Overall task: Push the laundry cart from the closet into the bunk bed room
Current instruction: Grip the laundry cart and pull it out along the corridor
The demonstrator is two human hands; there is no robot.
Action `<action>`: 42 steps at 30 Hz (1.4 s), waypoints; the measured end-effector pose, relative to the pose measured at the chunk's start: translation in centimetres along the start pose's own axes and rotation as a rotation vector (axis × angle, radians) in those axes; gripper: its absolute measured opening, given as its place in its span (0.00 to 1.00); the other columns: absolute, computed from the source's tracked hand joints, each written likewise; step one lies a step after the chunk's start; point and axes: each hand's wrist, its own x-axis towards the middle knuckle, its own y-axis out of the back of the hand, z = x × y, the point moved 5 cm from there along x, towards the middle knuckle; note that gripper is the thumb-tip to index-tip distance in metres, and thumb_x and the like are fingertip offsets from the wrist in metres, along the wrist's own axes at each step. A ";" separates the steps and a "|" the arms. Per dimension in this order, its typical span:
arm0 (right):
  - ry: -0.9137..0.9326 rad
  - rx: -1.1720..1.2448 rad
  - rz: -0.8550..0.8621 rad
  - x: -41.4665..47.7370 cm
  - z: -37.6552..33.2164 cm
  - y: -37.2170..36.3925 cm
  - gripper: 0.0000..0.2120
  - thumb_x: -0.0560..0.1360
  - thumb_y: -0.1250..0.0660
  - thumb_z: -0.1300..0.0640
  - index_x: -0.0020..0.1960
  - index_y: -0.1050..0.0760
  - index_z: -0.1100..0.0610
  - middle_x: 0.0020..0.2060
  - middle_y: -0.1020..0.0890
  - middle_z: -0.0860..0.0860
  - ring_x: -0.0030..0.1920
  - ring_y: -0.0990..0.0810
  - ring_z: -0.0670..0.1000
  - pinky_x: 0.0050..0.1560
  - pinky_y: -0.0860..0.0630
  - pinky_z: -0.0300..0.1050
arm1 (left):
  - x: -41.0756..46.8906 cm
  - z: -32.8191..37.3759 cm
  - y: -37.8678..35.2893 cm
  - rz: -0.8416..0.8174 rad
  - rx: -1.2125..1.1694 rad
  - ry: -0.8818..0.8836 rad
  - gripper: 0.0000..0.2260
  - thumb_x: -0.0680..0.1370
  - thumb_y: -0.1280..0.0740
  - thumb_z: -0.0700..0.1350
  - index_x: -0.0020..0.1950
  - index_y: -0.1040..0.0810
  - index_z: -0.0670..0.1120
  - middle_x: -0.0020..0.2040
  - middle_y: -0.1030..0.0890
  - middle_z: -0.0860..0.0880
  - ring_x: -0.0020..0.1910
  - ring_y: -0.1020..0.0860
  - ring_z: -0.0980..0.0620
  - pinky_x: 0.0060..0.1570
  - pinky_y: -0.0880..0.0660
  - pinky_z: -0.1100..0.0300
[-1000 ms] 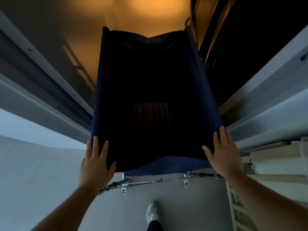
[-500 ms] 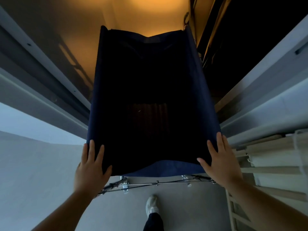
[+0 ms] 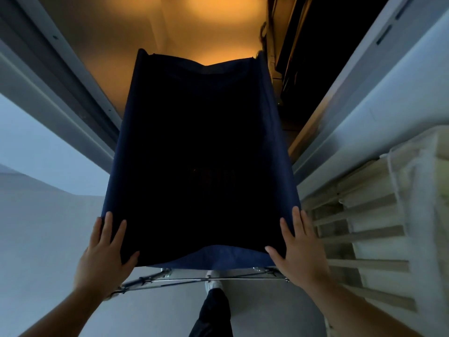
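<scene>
A: Well, start close in. What are the hands doing?

B: The left hand (image 3: 103, 254) and right hand (image 3: 300, 249) each lie flat against a near corner of the laundry cart (image 3: 199, 166). Neither grip is clamped on anything; the fingers are spread apart and the palms press the dark blue fabric. Below them the metal frame bar (image 3: 194, 279) runs across, with one shoe (image 3: 213, 284) just behind it.

A: And where does the cart sit?

B: In the doorway, I'd say: its near end is over the pale floor (image 3: 48, 263), its far end reaches toward the amber-lit space beyond. Whether the bag holds anything I cannot tell; the inside is black.

A: So which step is this?

B: The push itself, judged mid-way. The next move wants an even shove from both palms, keeping the cart straight.

A: Anything in the way?

B: The door frame (image 3: 80, 98) stands close on the left, and slatted wooden rails (image 3: 364, 234) sit just beside the right hand. Further off, dark shelving (image 3: 291, 59) crowds the far right corner.
</scene>
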 end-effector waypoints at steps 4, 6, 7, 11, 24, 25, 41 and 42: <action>0.036 0.013 -0.015 -5.2 -1.1 -1.7 0.41 0.75 0.53 0.28 0.77 0.40 0.54 0.79 0.53 0.60 0.79 0.54 0.60 0.72 0.46 0.53 | -5.8 -1.4 -1.2 0.025 0.000 0.027 0.36 0.75 0.37 0.64 0.77 0.38 0.47 0.82 0.49 0.46 0.81 0.57 0.48 0.51 0.22 0.34; 0.051 0.031 0.000 -8.1 -1.4 -2.4 0.41 0.75 0.54 0.28 0.77 0.40 0.54 0.79 0.53 0.59 0.79 0.55 0.59 0.72 0.44 0.53 | -9.0 -2.1 -1.9 0.064 -0.015 0.021 0.35 0.75 0.35 0.62 0.76 0.36 0.45 0.82 0.51 0.48 0.81 0.57 0.48 0.53 0.23 0.33; 0.059 0.041 0.007 -9.5 -1.7 -2.8 0.41 0.75 0.54 0.28 0.77 0.40 0.54 0.79 0.54 0.59 0.79 0.56 0.59 0.72 0.44 0.53 | -10.5 -2.5 -2.2 0.073 -0.019 0.017 0.35 0.74 0.33 0.60 0.76 0.36 0.44 0.82 0.53 0.50 0.81 0.57 0.48 0.54 0.24 0.32; 0.096 0.058 -0.011 -13.9 -2.4 -4.5 0.42 0.74 0.57 0.26 0.79 0.47 0.52 0.79 0.61 0.57 0.78 0.63 0.57 0.73 0.49 0.52 | -16.3 -4.3 -4.1 0.073 0.039 -0.018 0.37 0.74 0.33 0.60 0.77 0.37 0.43 0.82 0.57 0.48 0.81 0.54 0.42 0.62 0.28 0.32; 0.197 -0.045 0.045 -28.1 -4.6 -8.7 0.39 0.75 0.47 0.30 0.75 0.35 0.56 0.78 0.45 0.61 0.78 0.46 0.62 0.69 0.32 0.58 | -36.8 -4.3 -4.6 0.031 -0.007 0.165 0.36 0.74 0.45 0.65 0.74 0.32 0.41 0.80 0.43 0.39 0.80 0.55 0.46 0.55 0.24 0.32; 0.206 -0.051 0.051 -29.0 -4.7 -9.0 0.39 0.75 0.47 0.30 0.74 0.35 0.57 0.78 0.45 0.62 0.78 0.45 0.63 0.68 0.31 0.58 | -38.0 -4.2 -4.5 0.022 -0.012 0.169 0.37 0.74 0.45 0.65 0.74 0.31 0.41 0.79 0.42 0.38 0.81 0.52 0.43 0.55 0.24 0.32; 0.276 -0.090 0.062 -42.8 -7.5 -11.9 0.40 0.74 0.50 0.29 0.77 0.39 0.55 0.79 0.49 0.60 0.79 0.50 0.61 0.71 0.36 0.56 | -56.5 -5.7 -6.5 -0.028 -0.045 0.242 0.37 0.77 0.51 0.66 0.75 0.32 0.42 0.80 0.42 0.38 0.79 0.46 0.36 0.57 0.23 0.34; 0.289 -0.097 0.066 -43.4 -7.8 -12.0 0.40 0.74 0.51 0.29 0.77 0.39 0.54 0.79 0.49 0.60 0.78 0.49 0.61 0.70 0.35 0.56 | -57.6 -5.7 -6.6 -0.025 -0.039 0.244 0.37 0.77 0.52 0.67 0.75 0.32 0.42 0.80 0.42 0.38 0.79 0.45 0.36 0.57 0.24 0.35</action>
